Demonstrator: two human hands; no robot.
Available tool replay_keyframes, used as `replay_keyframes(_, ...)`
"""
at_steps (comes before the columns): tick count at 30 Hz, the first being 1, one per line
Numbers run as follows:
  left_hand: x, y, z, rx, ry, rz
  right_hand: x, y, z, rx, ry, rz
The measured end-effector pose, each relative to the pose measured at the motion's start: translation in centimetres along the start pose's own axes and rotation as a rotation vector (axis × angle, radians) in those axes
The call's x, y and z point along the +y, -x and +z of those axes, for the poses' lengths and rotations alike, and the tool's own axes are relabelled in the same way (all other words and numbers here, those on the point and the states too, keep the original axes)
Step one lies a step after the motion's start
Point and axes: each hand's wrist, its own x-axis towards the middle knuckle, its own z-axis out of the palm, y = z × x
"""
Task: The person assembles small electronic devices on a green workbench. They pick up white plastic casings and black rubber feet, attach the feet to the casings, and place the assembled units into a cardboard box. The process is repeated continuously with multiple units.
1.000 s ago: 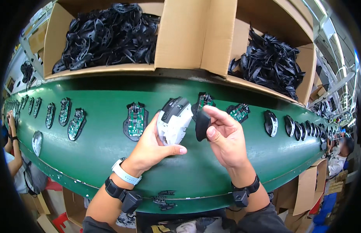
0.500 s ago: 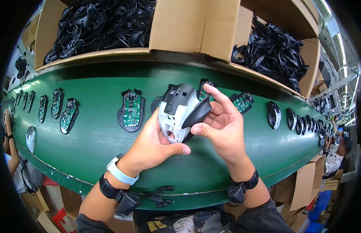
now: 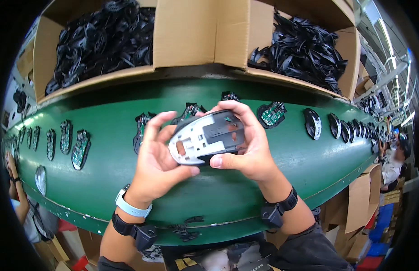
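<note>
A computer mouse top shell (image 3: 201,139), white and dark grey with several cut-outs, is held between my two hands above the green belt. My right hand (image 3: 251,151) grips its right end, thumb along the near edge and fingers over the far edge. My left hand (image 3: 156,161) is closed round the white end, its thumb at the near side and its other fingers partly hidden behind. Just beyond my hands lie mouse bases with green circuit boards, such as one base (image 3: 141,132) by my left fingers and another base (image 3: 272,114) right of my right hand.
More mouse bases with boards (image 3: 81,150) line the left, near a pale shell (image 3: 40,179). Shells (image 3: 312,123) form a row at the right. Cardboard boxes (image 3: 187,34) of black parts (image 3: 304,54) stand behind. Small black pieces (image 3: 184,229) lie at the near edge. People sit at both ends.
The shell has turned from upright to lying sideways, its white end now to the left. My right hand has shifted from the black side wing to the grey end.
</note>
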Motion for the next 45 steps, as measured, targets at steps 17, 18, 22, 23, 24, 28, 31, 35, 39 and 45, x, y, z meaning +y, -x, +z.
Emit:
replay_keyframes(17,-0.8,2.1,-0.1,0.146,0.21,-0.117,-1.2,1.5,2.4,0.168,0.584,-0.456)
replay_keyframes(18,-1.0,2.2,0.0,0.156,0.211,-0.115,-1.2,1.6,2.3,0.16,0.579,-0.458)
replay_keyframes(22,-1.5,1.9,0.4,0.082,0.114,-0.025,-1.4,1.5,1.1,0.091,0.432,-0.293)
replay_keyframes(23,-1.8,2.2,-0.4,0.14,0.007,0.002,-0.5,0.9,0.2,0.08,0.526,-0.354)
replay_keyframes(24,-1.4,1.4,-0.4,0.132,-0.092,0.048,-0.3,0.3,-0.5,0.068,0.632,-0.413)
replay_keyframes(28,-2.6,1.3,0.2,0.247,-0.948,0.376,-0.7,0.6,2.3,0.185,-0.074,0.109)
replay_keyframes(31,-2.6,1.2,1.8,-0.108,-1.305,0.475,2.3,1.6,4.3,0.274,0.148,-0.001)
replay_keyframes(35,-3.2,1.3,2.9,-0.303,-1.314,0.403,3.3,2.8,2.9,0.468,0.285,-0.106)
replay_keyframes(39,-3.0,0.8,2.5,-0.243,-1.207,0.44,1.1,4.4,-4.4,0.593,0.896,-0.244)
replay_keyframes(45,-3.0,0.4,2.5,-0.25,-1.121,0.449,-0.4,0.2,-9.5,0.438,0.802,-0.266)
